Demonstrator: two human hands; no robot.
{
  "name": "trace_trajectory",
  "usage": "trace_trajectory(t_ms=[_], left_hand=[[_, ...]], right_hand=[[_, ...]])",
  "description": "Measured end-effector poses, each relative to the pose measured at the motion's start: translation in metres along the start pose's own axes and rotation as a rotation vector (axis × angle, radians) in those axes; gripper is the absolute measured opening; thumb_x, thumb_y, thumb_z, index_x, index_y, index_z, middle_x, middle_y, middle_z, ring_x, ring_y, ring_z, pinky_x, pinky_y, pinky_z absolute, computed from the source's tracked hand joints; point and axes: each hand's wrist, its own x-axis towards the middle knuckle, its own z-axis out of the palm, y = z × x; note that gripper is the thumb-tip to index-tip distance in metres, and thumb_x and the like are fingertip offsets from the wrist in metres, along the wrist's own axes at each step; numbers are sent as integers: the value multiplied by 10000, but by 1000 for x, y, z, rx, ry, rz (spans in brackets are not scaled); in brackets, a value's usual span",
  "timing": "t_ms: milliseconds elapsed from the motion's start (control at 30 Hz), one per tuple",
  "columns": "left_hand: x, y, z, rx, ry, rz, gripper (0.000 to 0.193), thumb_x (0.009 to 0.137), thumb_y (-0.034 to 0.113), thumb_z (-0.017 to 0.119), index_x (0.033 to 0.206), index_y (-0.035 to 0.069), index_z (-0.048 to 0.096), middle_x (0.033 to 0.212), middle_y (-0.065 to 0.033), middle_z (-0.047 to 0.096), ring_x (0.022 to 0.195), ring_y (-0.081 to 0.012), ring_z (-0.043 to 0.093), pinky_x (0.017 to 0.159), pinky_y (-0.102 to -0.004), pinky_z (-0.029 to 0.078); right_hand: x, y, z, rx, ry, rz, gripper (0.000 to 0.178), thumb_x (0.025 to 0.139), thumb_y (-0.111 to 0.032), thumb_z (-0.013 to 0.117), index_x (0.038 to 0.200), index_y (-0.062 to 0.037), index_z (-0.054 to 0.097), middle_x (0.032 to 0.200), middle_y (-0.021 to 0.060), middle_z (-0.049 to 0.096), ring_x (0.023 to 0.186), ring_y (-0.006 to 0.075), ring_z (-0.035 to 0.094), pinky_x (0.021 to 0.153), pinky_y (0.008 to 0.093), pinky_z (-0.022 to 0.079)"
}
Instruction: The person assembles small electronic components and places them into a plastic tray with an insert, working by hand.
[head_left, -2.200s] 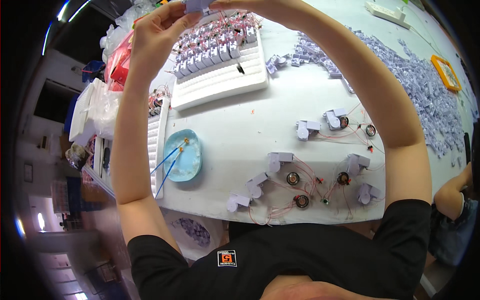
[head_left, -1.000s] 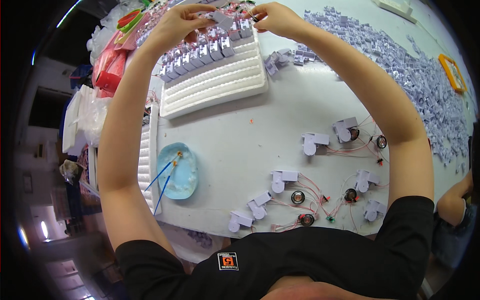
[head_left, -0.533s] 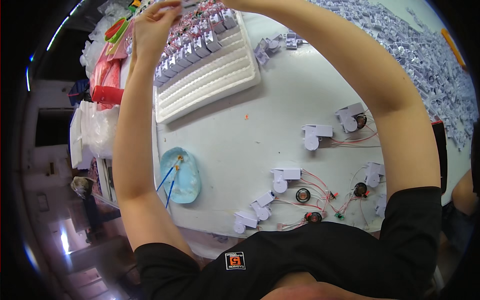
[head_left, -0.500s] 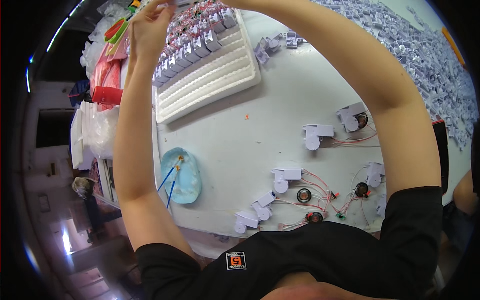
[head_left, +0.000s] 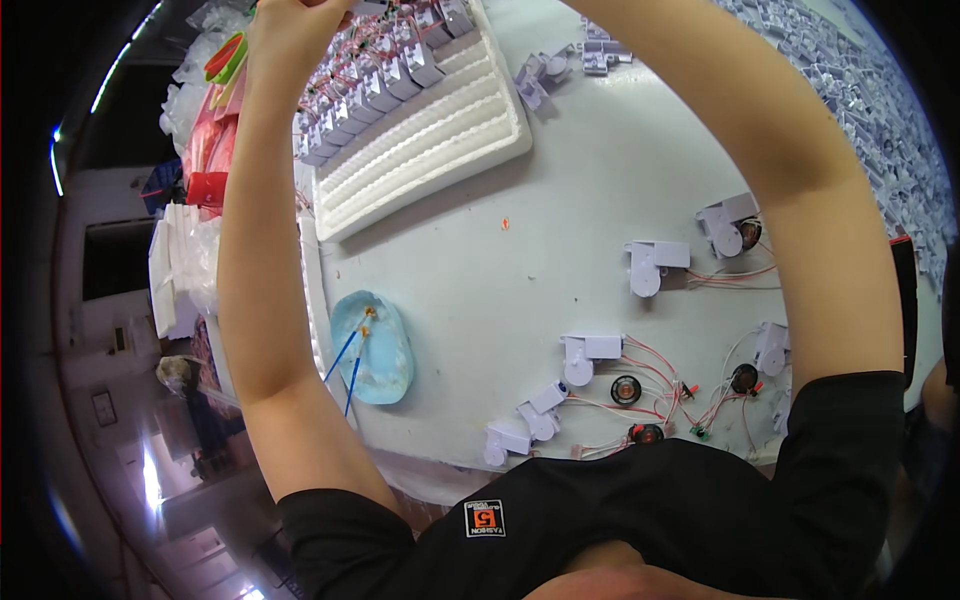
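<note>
I see the left hand (head_left: 293, 27) only in part, cut by the top edge of my view: its fingers bend inward beside a grey piece (head_left: 371, 7), but I can't tell whether they grip it or how wide they stand. The right hand is beyond my view (just its forearm (head_left: 735, 70) shows), so I can't tell its state. Below and right of the left hand lie wired grey housings (head_left: 421, 68) on a white foam tray (head_left: 430, 165). I'd judge the step is handling 1 piece over those rows; the next move calls for care not to disturb them.

Assembly workshop, plastic parts (head_left: 895, 140) (heaped), wired housings (head_left: 600, 347), foam tray (head_left: 430, 150)
</note>
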Motion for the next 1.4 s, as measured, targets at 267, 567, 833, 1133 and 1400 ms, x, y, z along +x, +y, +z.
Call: trace_trajectory(t_ms=[267,567,833,1133,1400], left_hand=[[-39,20,24,-214,-314,-101,376,856,113,747,1211,-5,717,759,-87,732,653,-120,697,601,-248,553],[-53,-1,30,-251,-140,8,284,887,81,746,1165,26,737,714,-36,699,615,-85,642,576,-234,516],[13,-14,14,-588,77,-48,286,929,69,738,1205,4,699,832,-84,721,706,-133,697,675,-264,608],[14,14,-25,-653,275,166,249,954,62,706,1198,12,705,874,-89,725,760,-130,703,691,-237,578],[-11,50,-50,-574,382,138,262,950,162,740,1188,53,722,918,-68,754,770,-104,719,615,-197,494]], right_hand=[[-8,-2,-7,-250,138,-85,333,830,-85,596,1116,-92,767,1060,196,750,1024,332,717,944,413,550],[-42,-26,-6,-332,-8,-120,304,815,-83,608,1072,-89,770,1052,211,744,1036,356,708,940,442,544],[-31,-14,-6,-439,165,-135,315,809,-145,681,1062,41,706,1078,280,701,1070,410,672,949,481,530],[-46,-12,7,-464,251,-117,449,763,-187,760,1135,53,689,1117,277,698,1075,398,676,950,456,541],[-41,-6,11,-95,-13,33,434,714,-246,857,1120,-114,775,1079,148,758,1016,264,716,903,381,563]])
